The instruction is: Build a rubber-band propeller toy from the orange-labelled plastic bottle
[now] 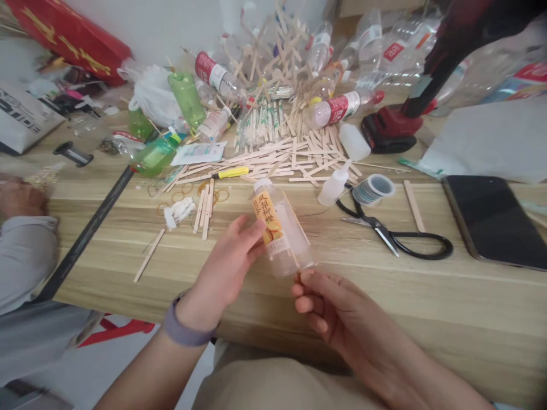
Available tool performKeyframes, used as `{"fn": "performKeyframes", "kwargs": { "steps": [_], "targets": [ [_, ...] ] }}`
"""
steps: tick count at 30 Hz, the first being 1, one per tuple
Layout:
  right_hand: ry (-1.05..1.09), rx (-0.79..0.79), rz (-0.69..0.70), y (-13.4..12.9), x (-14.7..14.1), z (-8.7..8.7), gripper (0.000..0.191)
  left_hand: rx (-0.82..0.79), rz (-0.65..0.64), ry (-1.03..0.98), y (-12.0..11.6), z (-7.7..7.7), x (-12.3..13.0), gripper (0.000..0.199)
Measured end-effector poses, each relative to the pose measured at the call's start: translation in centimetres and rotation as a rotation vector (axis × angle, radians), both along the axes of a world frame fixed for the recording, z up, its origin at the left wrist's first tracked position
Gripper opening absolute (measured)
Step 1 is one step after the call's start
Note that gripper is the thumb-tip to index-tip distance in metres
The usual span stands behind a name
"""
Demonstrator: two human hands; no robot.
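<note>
A clear plastic bottle [294, 230] with a white cap and a yellow-orange label lies tilted in front of me, its cap end pointing away. My left hand [231, 256], with a purple wristband, grips the bottle from its left side, thumb and fingers at the label. Close to the bottle's base, my right hand [331, 302] is closed in a pinch; what sits between thumb and forefinger is too small to name. Just beyond the bottle stand a small white squeeze bottle [334, 185] and a spool [373, 190]. Black-handled scissors [384, 230] lie to the right.
Many wooden craft sticks [273, 159] are piled behind, with a yellow utility knife [233, 172] and several plastic bottles. A red-and-black power tool [391, 128] and a phone [498, 219] are at right. Another person's hand [19, 196] rests at left.
</note>
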State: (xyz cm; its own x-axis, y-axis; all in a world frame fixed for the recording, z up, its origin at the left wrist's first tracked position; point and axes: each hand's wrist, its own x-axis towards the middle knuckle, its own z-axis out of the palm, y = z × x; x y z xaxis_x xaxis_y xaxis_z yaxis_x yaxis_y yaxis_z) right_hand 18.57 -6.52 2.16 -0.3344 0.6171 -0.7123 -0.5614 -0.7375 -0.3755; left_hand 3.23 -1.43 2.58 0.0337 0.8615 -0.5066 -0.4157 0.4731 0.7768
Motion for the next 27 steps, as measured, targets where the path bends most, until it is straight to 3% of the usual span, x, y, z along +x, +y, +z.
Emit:
{"fn": "performKeyframes", "kwargs": {
  "steps": [4,10,17,27],
  "targets": [
    [0.032,0.016,0.023,-0.2,0.2,-0.1,0.017,-0.015,-0.124,-0.057,1.1,-0.2,1.1,0.032],
    [0.004,0.037,0.010,-0.1,0.2,-0.3,0.024,0.064,-0.002,0.000,0.9,0.0,1.8,0.035],
    [0.103,-0.043,0.004,-0.2,0.0,-0.5,0.024,0.064,0.032,0.004,0.2,0.4,1.7,0.041],
    [0.216,-0.046,-0.045,-0.4,0.4,-1.6,0.023,0.087,0.070,-0.053,0.0,-0.6,1.2,0.038]
  ]
}}
